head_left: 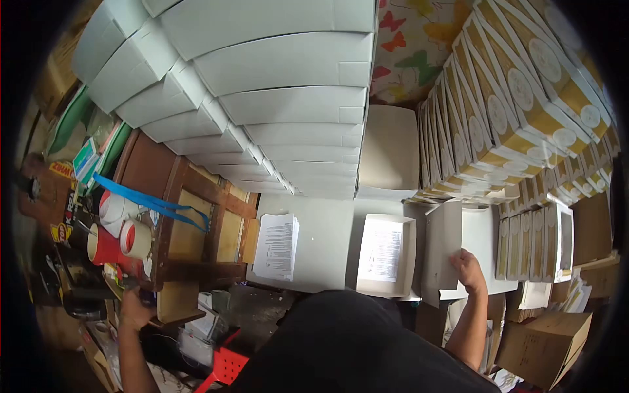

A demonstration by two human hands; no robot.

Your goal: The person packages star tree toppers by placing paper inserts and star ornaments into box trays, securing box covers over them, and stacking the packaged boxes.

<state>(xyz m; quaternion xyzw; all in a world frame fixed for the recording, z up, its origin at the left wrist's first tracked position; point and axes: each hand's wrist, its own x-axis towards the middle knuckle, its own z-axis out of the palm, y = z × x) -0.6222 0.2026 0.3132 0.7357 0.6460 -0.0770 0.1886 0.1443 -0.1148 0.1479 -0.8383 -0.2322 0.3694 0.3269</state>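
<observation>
My right hand (466,272) grips the edge of a pale cardboard box (445,245), its thumb and fingers closed on the raised panel. Just left of that box, a shallow white tray (414,255) holds a printed sheet (383,245). My left hand (134,309) is far to the left, by the corner of a brown wooden cabinet (173,262), below some red and white containers (108,245). Its fingers are dark and partly hidden, so their grip cannot be made out. A stack of printed sheets (275,249) lies on the grey work surface (321,252).
Tall stacks of white boxes (282,59) rise at the back. Gold-and-white boxes (498,111) are piled on the right, above a brown carton (544,347). A blue strap (151,203) lies across the cabinet. A red plastic stool (228,367) stands low at the left.
</observation>
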